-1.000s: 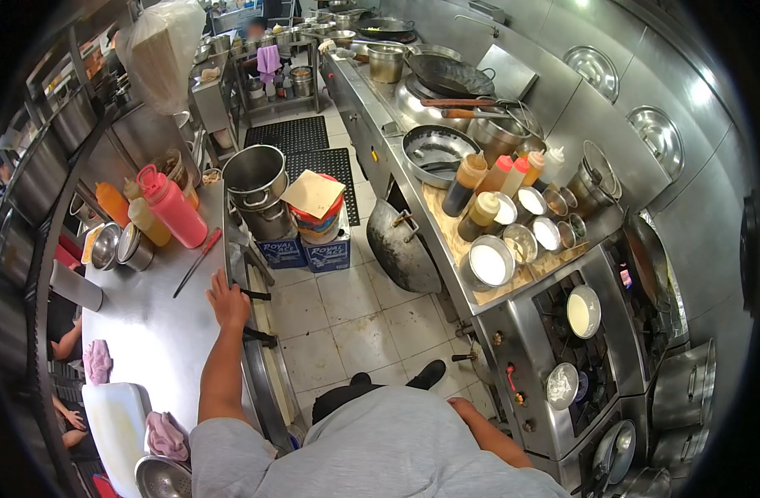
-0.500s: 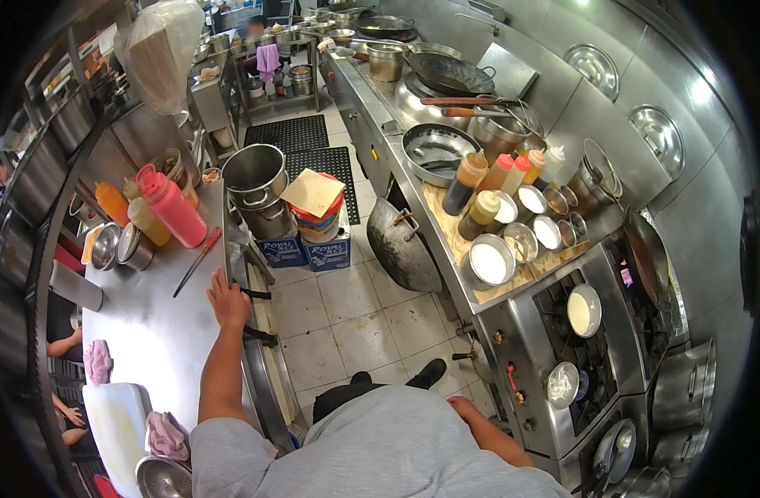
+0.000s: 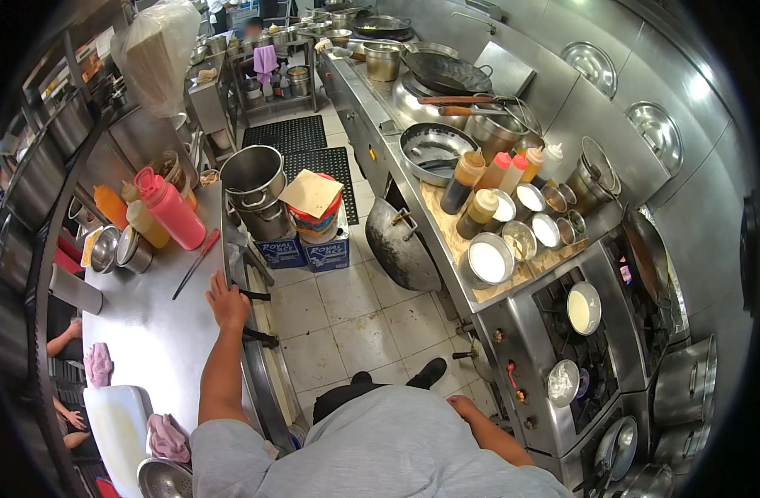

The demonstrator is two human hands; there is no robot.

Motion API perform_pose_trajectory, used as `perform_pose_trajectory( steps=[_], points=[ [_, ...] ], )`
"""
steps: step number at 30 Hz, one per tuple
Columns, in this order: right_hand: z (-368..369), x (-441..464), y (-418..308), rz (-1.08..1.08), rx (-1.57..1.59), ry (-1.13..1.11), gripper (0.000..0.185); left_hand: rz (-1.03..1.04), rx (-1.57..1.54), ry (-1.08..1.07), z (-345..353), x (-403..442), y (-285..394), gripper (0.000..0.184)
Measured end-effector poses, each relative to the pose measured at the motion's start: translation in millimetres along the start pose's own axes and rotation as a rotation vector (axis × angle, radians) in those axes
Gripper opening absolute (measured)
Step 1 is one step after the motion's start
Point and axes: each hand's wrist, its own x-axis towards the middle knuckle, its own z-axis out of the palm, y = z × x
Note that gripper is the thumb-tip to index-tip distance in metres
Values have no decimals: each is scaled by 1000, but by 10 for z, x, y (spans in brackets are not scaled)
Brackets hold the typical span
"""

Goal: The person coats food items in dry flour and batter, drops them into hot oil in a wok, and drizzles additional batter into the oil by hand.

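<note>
My left hand (image 3: 228,300) rests on the edge of the steel counter (image 3: 160,324), fingers outstretched and holding nothing. Just beyond its fingertips lies a knife with a red handle (image 3: 207,243). A pink squeeze bottle (image 3: 171,207) stands farther back, beside a yellowish bottle (image 3: 148,226). On the other side, my right hand (image 3: 460,406) hangs low by my body, mostly hidden by my grey shirt, so its fingers cannot be made out. Nearest to it is the stove front (image 3: 500,373) with its knobs.
Two pans, one with pale liquid (image 3: 583,309) and one with white contents (image 3: 562,383), sit on the stove. Sauce bottles (image 3: 463,178) and several bowls crowd the right counter. A large pot (image 3: 253,178) and a wok (image 3: 401,245) stand low by the aisle. Another person's hand (image 3: 73,415) shows at left.
</note>
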Motion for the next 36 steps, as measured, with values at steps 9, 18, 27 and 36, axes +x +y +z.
perform_pose_trajectory(
  steps=[9, 18, 27, 36],
  points=[
    [60, 88, 95, -46, -4, 17, 33, 1, -7, 23, 3, 1, 2, 20],
    [90, 147, 150, -32, 35, 5, 33, -5, 20, -1, -2, 7, 4, 22],
    [70, 149, 124, -28, 5, -5, 33, 8, 26, 5, 40, 12, -21, 22],
    [75, 147, 107, -30, 41, -16, 32, 17, 21, 17, 50, 14, -37, 23]
  ],
)
